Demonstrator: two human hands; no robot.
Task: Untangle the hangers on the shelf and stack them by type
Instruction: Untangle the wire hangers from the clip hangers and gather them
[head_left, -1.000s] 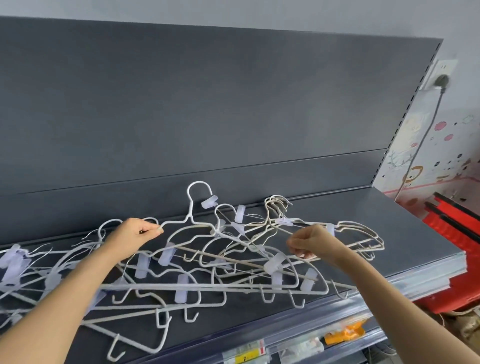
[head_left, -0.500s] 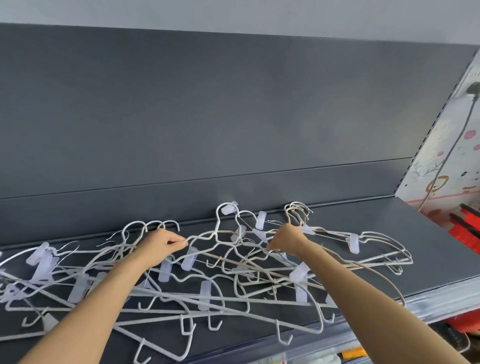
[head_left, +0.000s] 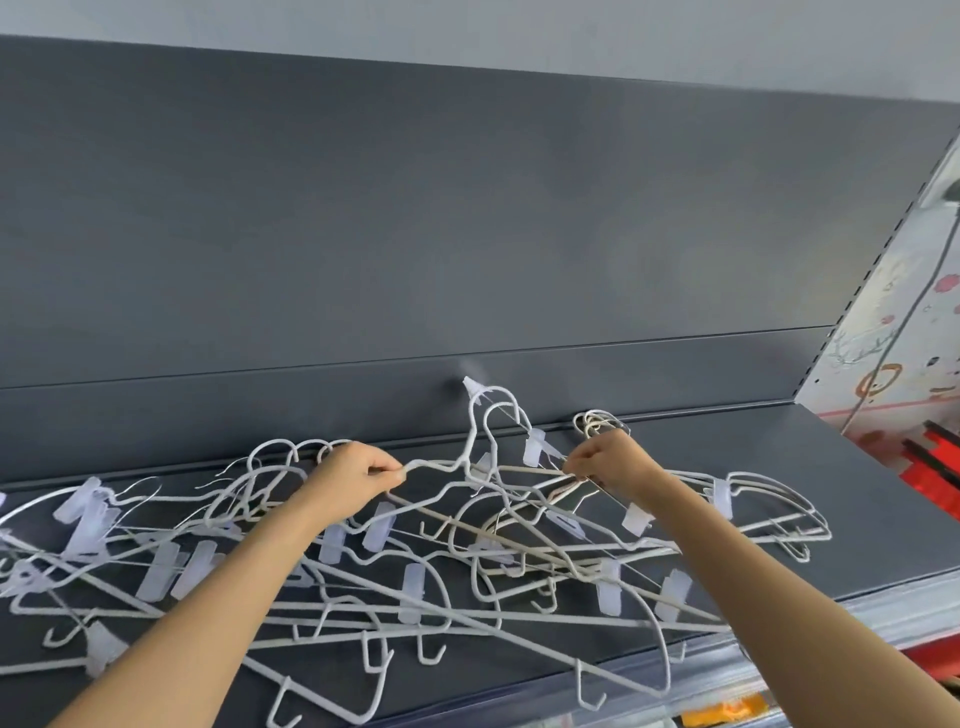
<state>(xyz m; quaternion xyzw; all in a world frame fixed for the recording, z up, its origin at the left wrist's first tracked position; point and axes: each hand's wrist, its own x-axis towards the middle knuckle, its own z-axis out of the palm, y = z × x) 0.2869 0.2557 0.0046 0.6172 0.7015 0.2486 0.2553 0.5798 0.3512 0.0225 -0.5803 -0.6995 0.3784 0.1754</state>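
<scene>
A tangle of white wire hangers (head_left: 415, 582), many with pale clips, sprawls across the dark grey shelf (head_left: 857, 499). My left hand (head_left: 358, 473) pinches the left shoulder of one white hanger (head_left: 470, 447), whose hook stands up against the back panel. My right hand (head_left: 613, 462) grips the right side of the same cluster, just in front of a bunch of cream hanger hooks (head_left: 597, 423). More clip hangers (head_left: 88, 514) lie at the far left.
The shelf's dark back panel (head_left: 467, 234) rises right behind the hangers. The shelf's front edge (head_left: 831, 639) carries a clear label strip. A decorated wall with a cable (head_left: 893, 358) and red crates (head_left: 935, 462) are at the right.
Both hands have lifted the held hanger up and back, so its hook now stands against the back panel. The view has shifted left and closer to the shelf.
</scene>
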